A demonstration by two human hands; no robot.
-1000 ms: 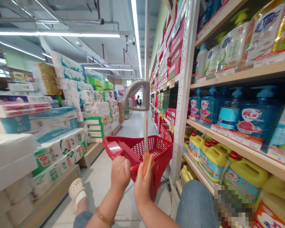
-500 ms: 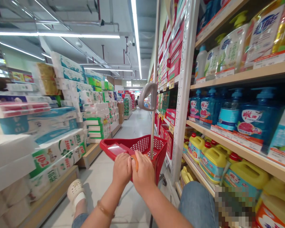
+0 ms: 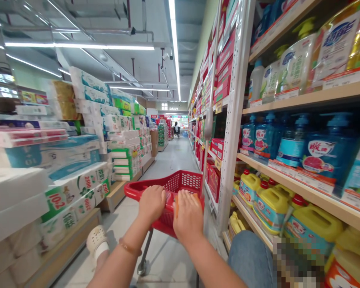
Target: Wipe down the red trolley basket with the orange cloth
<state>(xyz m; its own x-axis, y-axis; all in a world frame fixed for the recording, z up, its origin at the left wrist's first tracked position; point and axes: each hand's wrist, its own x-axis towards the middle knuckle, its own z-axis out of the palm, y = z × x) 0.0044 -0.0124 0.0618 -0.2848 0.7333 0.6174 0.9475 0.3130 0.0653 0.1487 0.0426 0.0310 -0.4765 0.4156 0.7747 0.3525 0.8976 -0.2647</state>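
A red plastic shopping cart (image 3: 144,186) with a perforated basket stands in front of me in the aisle. My left hand (image 3: 152,202) is closed over its near edge, fingers curled; the part under the palm is hidden. To its right my right hand (image 3: 188,216) is closed over an orange piece (image 3: 196,197) at the cart's near side. Whether that piece is a handle or something loose I cannot tell. A pole with a grey loop grip (image 3: 208,125) stands upright at the cart's right side; its lower end is hidden.
Stacked paper packs (image 3: 78,192) line a low wooden platform (image 3: 69,244) on the left. At the right, shelves (image 3: 288,100) carry blue pump bottles (image 3: 264,138) and yellow jugs (image 3: 271,206). My beige clog (image 3: 96,242) is at lower left. A person (image 3: 176,128) is far down the aisle.
My hands have moved apart, the right one rightward, the left slightly left and up. The pole has shifted right and its loop turned edge-on. The cart has swung slightly left.
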